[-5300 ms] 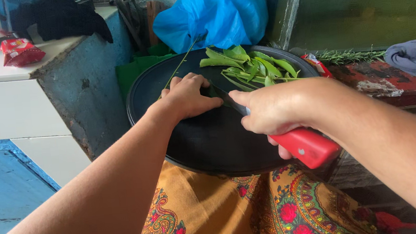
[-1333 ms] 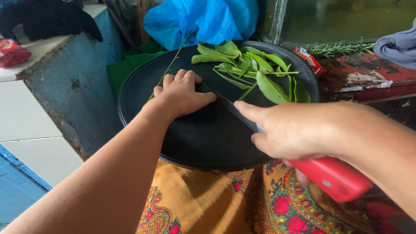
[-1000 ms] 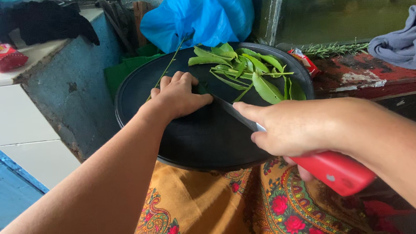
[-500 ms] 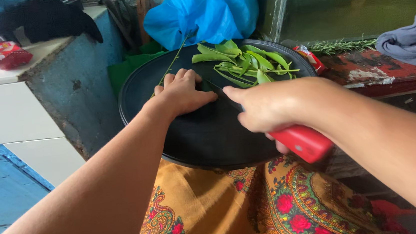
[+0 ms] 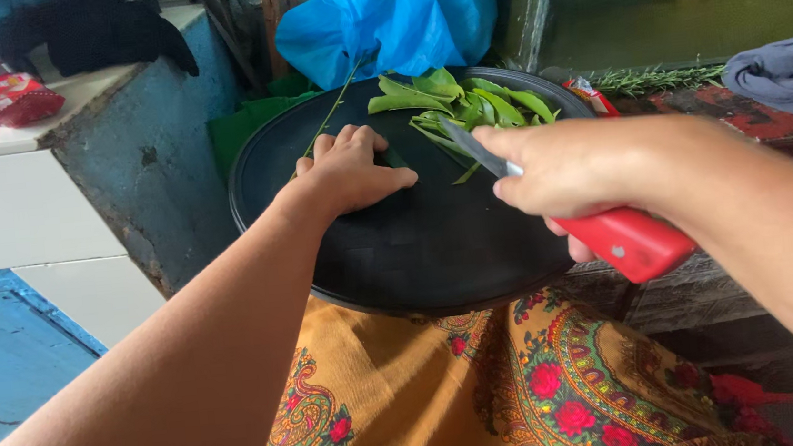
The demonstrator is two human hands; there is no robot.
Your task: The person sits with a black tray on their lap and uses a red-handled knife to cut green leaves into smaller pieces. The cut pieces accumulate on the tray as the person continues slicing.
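The right hand is clenched around the red plastic handle of a kitchen knife. Compared with half a second ago, the blade now lifts clear, its tip over the green leaves. The left hand presses curled fingers onto leaves on the round black tray, left of the blade.
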